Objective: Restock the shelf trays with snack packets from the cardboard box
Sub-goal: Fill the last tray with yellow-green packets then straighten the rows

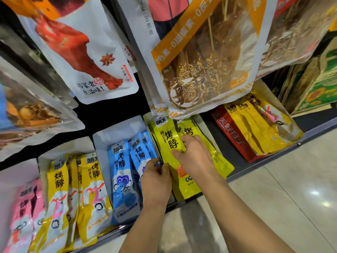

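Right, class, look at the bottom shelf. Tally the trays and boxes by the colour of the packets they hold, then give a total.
pink packets: 1
golden-yellow packets: 2, one in a white tray and one in a red box
blue packets: 1
lime-yellow packets: 1
Total: 5

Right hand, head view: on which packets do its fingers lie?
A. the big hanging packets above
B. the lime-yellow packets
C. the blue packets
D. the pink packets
B: the right hand lies with spread fingers on the lime-yellow packets, in the tray just right of the blue packets.
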